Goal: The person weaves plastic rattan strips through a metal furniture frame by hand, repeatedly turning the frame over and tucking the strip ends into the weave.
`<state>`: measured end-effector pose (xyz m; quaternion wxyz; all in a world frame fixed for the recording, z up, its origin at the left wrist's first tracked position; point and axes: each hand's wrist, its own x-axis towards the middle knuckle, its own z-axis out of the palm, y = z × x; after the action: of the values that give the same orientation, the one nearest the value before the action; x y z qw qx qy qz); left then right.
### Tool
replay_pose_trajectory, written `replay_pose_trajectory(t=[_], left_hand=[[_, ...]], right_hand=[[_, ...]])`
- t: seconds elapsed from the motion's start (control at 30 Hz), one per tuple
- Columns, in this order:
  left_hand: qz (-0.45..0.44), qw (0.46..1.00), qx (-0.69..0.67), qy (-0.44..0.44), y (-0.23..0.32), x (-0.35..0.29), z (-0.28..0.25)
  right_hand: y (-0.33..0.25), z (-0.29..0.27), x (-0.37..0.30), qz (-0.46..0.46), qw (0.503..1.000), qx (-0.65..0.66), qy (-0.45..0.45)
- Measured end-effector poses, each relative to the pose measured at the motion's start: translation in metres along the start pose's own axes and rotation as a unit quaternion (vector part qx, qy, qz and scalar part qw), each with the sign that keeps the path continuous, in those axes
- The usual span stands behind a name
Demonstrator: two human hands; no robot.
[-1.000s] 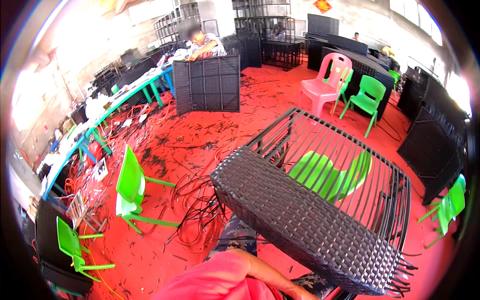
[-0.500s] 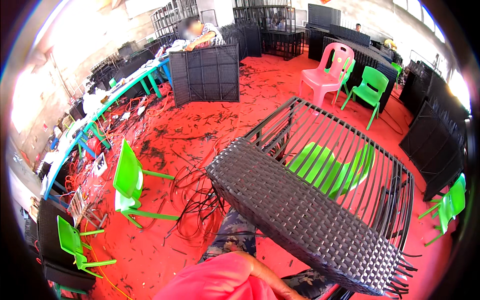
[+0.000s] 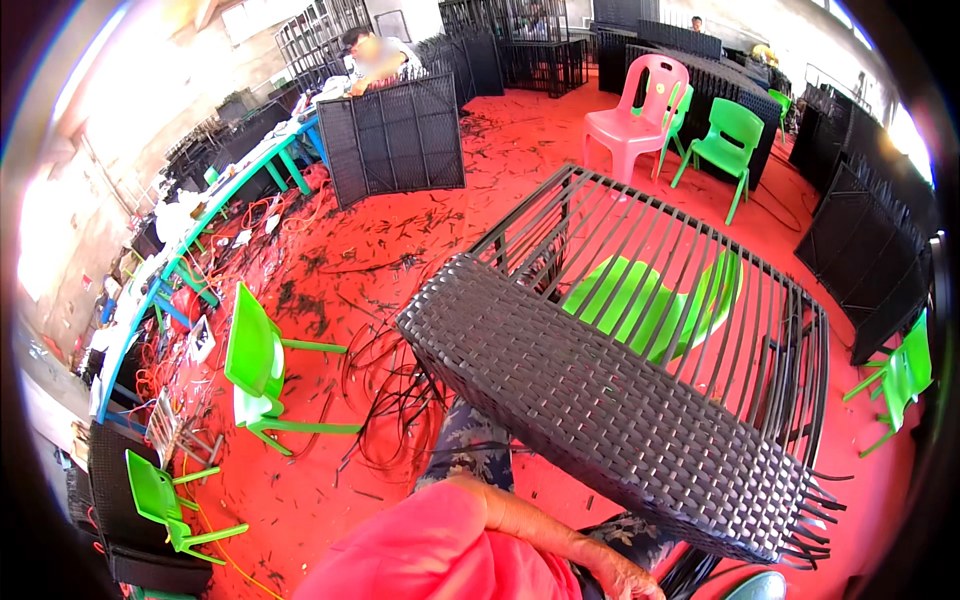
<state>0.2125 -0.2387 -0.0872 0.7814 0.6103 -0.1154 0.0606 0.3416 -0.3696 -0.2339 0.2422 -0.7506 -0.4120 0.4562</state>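
A black woven rattan furniture piece stands tilted in front of me, its near face closely plaited. Behind that face, bare parallel black strips run across its open frame. Loose strip ends stick out at its right corner. My left hand is at the lower edge, below the woven face and beside a bundle of black strips. The picture's edge cuts off its fingers, so I cannot tell whether it holds anything. My right hand is out of view.
A green chair shows through the strips. Another green chair stands left, near tangled black strips. A pink chair stands beyond. Strip scraps litter the red floor. At the far left, a person works behind a black panel.
My left hand has come into view at the lower edge. The view has shifted slightly, and the furniture piece appears a little higher and further left. The distant person's head has moved left.
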Motion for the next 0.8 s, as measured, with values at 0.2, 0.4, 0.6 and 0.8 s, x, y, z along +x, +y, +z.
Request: replay_pose_trajectory(t=[0.2, 0.4, 0.6, 0.8], left_hand=[[-0.002, 1.0, -0.031, -0.003, 0.001, -0.005, 0.005], [-0.022, 0.996, -0.091, -0.011, 0.008, -0.004, -0.003], [-0.042, 0.995, -0.052, 0.075, 0.069, 0.001, -0.024], [-0.112, 0.98, -0.015, 0.166, 0.119, -0.012, -0.027]], right_hand=[[0.011, 0.003, -0.013, 0.007, 1.0, 0.01, 0.007], [0.03, 0.003, -0.032, 0.007, 0.999, 0.041, 0.028], [0.094, -0.001, -0.075, -0.069, 0.989, 0.114, 0.07], [0.106, -0.014, -0.114, -0.091, 0.986, 0.053, 0.133]])
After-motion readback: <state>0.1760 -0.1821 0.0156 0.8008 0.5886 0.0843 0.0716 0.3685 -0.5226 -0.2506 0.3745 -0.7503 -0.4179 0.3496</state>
